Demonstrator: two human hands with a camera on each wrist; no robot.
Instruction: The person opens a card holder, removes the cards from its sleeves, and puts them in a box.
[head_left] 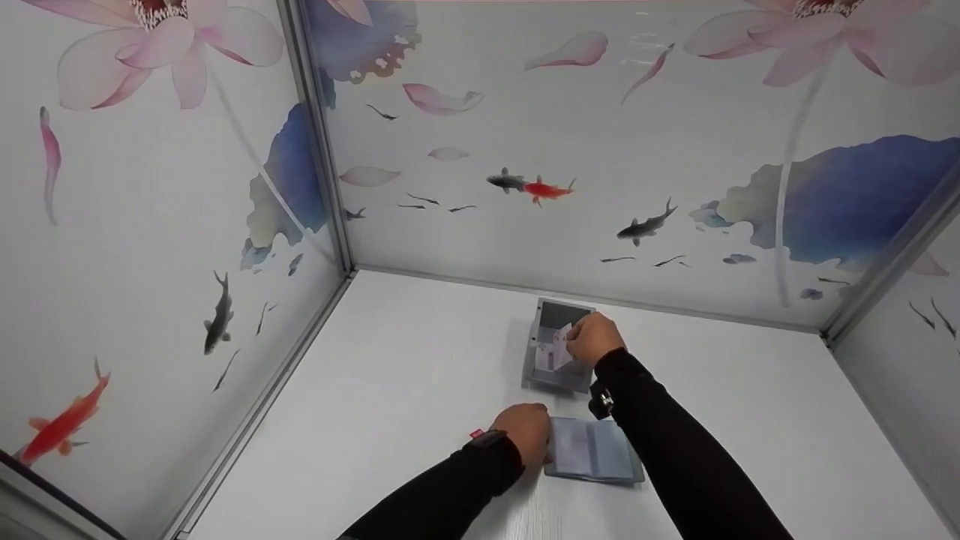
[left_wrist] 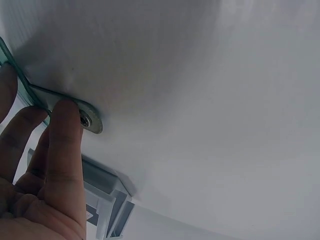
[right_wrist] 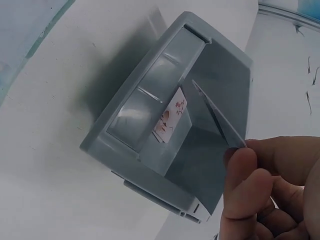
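Observation:
Pinched between the thumb and fingers of my right hand (head_left: pixel 598 339) is a thin card (right_wrist: pixel 222 117), held edge-on at the mouth of a grey open box (right_wrist: pixel 135 170). More cards (right_wrist: pixel 172 115) with a reddish printed pattern lean inside that box. Nearer me, a card holder booklet (head_left: pixel 613 450) with clear sleeves lies spread open on the table. My left hand (head_left: pixel 525 431) grips its left edge. In the left wrist view, the fingers (left_wrist: pixel 65 145) press by a closing strap with a metal snap (left_wrist: pixel 86 119).
The white tabletop (head_left: pixel 405 375) meets panels printed with lotus and fish on the left, back and right. Metal rails (head_left: pixel 262 405) run along the panel bases. The grey box stands close to the back panel (head_left: pixel 465 240), just beyond the booklet.

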